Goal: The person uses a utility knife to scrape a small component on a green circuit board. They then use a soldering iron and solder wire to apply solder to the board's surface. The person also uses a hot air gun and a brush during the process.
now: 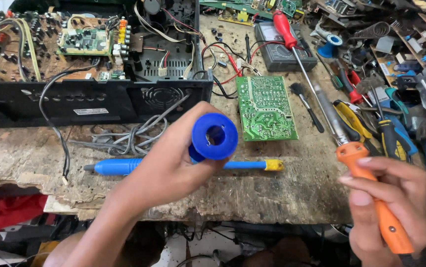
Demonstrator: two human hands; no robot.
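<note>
**Spool and iron held over the bench**

Head view. The left hand (166, 165) is closed around a blue spool (214, 136), thumb and fingers gripping its rear, the open core facing the camera. The spool sits above the bench (282, 193), just in front of a blue tool (124, 166) lying flat on it. The right hand (396, 202) is wrapped around the orange handle of an iron (371, 190), its metal shaft pointing up and left, the tip over the bench beside the board (266, 108).

Judgement: keep the shaft well apart from the left fingers and the grey cables (134, 136). Steady both wrists near the bench edge. Keep the spool's free end toward the board. Whether any wire is paid out cannot be seen.
</note>
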